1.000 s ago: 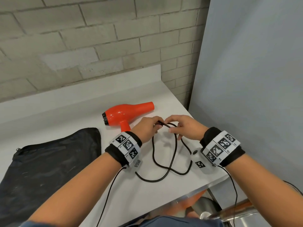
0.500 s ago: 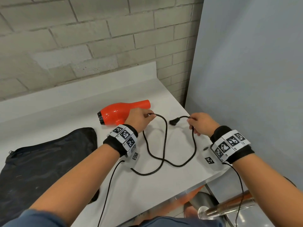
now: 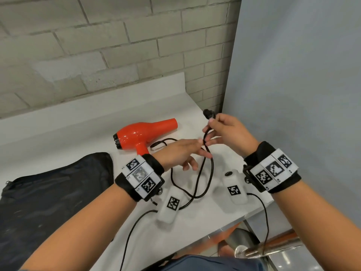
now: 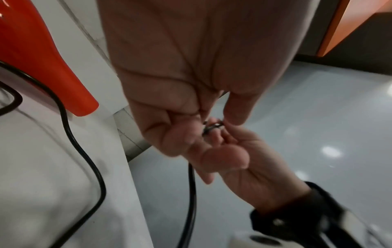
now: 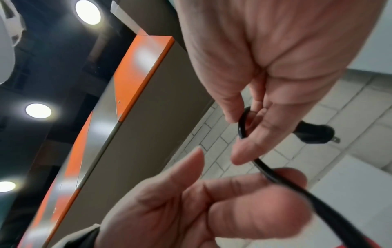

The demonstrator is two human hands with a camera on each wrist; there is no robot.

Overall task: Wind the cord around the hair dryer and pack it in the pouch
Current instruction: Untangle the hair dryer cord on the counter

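An orange hair dryer [image 3: 142, 133] lies on its side on the white counter [image 3: 78, 122], nozzle pointing right. Its black cord [image 3: 195, 184] runs from the handle in loose loops across the counter and rises to my right hand [image 3: 210, 132]. That hand pinches the cord just below the plug [image 3: 208, 114], which sticks up above the fingers. My left hand [image 3: 197, 151] reaches over with straight, spread fingers, and the cord lies across its fingertips [image 5: 286, 177]. The right wrist view shows the plug [image 5: 314, 134] past the right hand [image 5: 250, 117]. A black pouch [image 3: 48, 192] lies flat at the left.
A brick wall stands behind the counter and a grey partition [image 3: 293, 94] closes off its right side. The counter's front edge [image 3: 214, 231] runs close under my wrists. Below it at the right is a metal rail [image 3: 273, 249].
My hands were apart, the left by the dryer's handle. The right hand has lifted the plug end up and inward, and the left has moved right to meet the cord.
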